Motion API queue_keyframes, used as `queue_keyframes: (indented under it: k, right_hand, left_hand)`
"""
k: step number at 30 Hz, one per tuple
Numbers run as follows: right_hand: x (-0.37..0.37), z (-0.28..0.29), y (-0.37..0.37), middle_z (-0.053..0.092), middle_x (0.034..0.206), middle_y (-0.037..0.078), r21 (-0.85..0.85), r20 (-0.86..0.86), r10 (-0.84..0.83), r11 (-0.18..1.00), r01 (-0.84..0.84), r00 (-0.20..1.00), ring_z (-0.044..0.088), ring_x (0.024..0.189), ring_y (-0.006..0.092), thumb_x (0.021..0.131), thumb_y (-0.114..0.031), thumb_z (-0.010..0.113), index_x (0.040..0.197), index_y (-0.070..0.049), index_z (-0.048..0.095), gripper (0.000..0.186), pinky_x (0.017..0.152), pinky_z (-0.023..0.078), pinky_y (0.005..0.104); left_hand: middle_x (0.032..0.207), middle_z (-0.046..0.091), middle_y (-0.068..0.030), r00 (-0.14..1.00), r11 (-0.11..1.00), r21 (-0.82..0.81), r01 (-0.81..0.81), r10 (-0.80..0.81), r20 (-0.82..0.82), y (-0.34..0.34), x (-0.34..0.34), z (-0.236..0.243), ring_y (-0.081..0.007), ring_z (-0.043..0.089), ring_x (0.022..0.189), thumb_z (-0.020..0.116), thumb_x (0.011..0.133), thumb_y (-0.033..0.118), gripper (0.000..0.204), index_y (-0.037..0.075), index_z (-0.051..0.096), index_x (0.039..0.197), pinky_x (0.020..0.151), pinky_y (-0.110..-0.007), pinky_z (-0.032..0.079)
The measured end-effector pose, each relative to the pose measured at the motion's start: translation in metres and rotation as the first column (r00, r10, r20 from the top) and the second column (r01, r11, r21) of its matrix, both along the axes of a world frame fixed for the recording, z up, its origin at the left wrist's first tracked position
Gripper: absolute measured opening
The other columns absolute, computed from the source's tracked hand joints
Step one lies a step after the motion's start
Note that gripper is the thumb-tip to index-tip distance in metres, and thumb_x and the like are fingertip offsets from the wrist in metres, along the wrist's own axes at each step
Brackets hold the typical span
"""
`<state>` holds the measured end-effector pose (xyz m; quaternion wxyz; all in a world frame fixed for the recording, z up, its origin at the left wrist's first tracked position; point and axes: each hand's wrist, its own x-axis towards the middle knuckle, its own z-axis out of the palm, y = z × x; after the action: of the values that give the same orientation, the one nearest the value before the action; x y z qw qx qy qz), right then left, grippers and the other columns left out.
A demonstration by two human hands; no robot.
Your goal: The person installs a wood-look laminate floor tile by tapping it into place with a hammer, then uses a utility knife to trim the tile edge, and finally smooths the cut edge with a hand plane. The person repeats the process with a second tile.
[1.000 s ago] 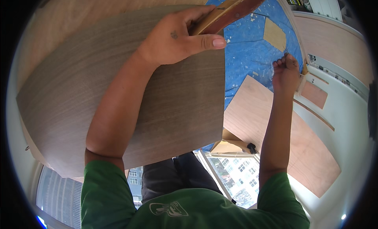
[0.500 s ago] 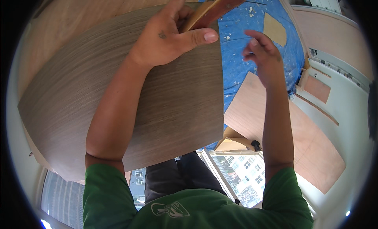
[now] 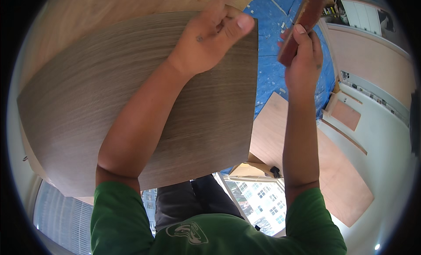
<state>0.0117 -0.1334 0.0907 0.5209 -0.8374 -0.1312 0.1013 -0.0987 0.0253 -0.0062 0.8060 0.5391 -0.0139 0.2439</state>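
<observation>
My right hand (image 3: 305, 64) grips a long reddish-brown sanding block (image 3: 309, 11), thumb laid along its face. The block is raised and tilted beyond the right edge of a brown wood-grain panel (image 3: 101, 101). Its upper end runs out of view at the top. Over the far right part of the panel is my left hand (image 3: 202, 44), empty, with a finger stretched forward and the thumb bent. Whether this hand touches the panel I cannot tell.
Pale plywood (image 3: 105, 2) lies beyond the panel. Blue sheeting (image 3: 269, 70) with scattered scraps covers the floor at right. Another pale board (image 3: 337, 167) lies at the lower right, near a cardboard box (image 3: 250, 170). Windows show beside my legs.
The sanding block has passed from my left hand to my right, moving rightward. My right hand has closed around it, and my left has let go.
</observation>
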Motion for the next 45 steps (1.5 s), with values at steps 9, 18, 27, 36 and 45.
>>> queue_keyframes:
  k: [9,18,27,36,45]
  right_hand:
    - [0.01,-0.034,0.01,0.063,0.065,0.007,-0.418,0.055,0.156,0.9,-0.119,0.986,0.061,0.057,0.0183,0.09,-0.036,0.072,0.092,0.003,0.067,0.039,0.059,0.049,0.0341]
    - [0.025,-0.043,0.039,0.069,0.088,0.022,-0.637,0.157,0.253,0.764,-0.098,0.955,0.068,0.082,0.0351,0.088,-0.047,0.072,0.09,0.006,0.064,0.053,0.074,0.053,0.0441]
    - [0.012,-0.044,0.036,0.065,0.076,0.028,-0.542,0.319,0.284,0.837,-0.072,0.904,0.065,0.073,0.0447,0.09,-0.033,0.07,0.086,0.008,0.065,0.041,0.067,0.05,0.0481]
    - [0.008,-0.047,0.031,0.066,0.081,0.028,-0.583,0.32,0.276,0.811,-0.041,0.906,0.065,0.077,0.0454,0.09,-0.032,0.072,0.087,0.006,0.066,0.039,0.071,0.05,0.0488]
    - [-0.02,-0.049,-0.001,0.065,0.071,0.014,-0.586,0.236,0.248,0.808,-0.066,0.94,0.062,0.065,0.0257,0.09,-0.038,0.072,0.087,0.004,0.065,0.043,0.064,0.05,0.0388]
  left_hand:
    - [0.104,0.061,-0.0072,0.974,0.997,0.036,-0.074,0.08,-0.213,0.001,-0.003,0.011,-0.0116,0.055,0.09,0.046,0.111,0.038,0.067,-0.009,0.027,0.155,0.084,-0.026,0.047]
    - [0.104,0.061,-0.0076,0.974,0.983,0.144,-0.111,0.137,-0.183,0.002,0.0,0.01,-0.0123,0.056,0.089,0.046,0.111,0.038,0.066,-0.01,0.03,0.153,0.081,-0.026,0.048]
    - [0.099,0.063,-0.0062,0.944,0.994,0.077,-0.079,0.1,-0.315,0.004,-0.001,0.012,-0.0109,0.055,0.087,0.053,0.109,0.037,0.062,-0.008,0.038,0.15,0.08,-0.026,0.048]
    - [0.108,0.064,-0.0073,0.988,0.992,-0.083,-0.09,0.079,-0.131,-0.005,0.0,0.022,-0.0122,0.059,0.103,0.058,0.108,0.029,0.062,-0.011,0.036,0.15,0.093,-0.027,0.048]
    - [0.114,0.063,-0.0083,0.993,0.997,0.047,-0.058,0.062,-0.098,0.0,-0.001,0.015,-0.0124,0.058,0.109,0.059,0.108,0.026,0.064,-0.015,0.033,0.149,0.098,-0.026,0.046]
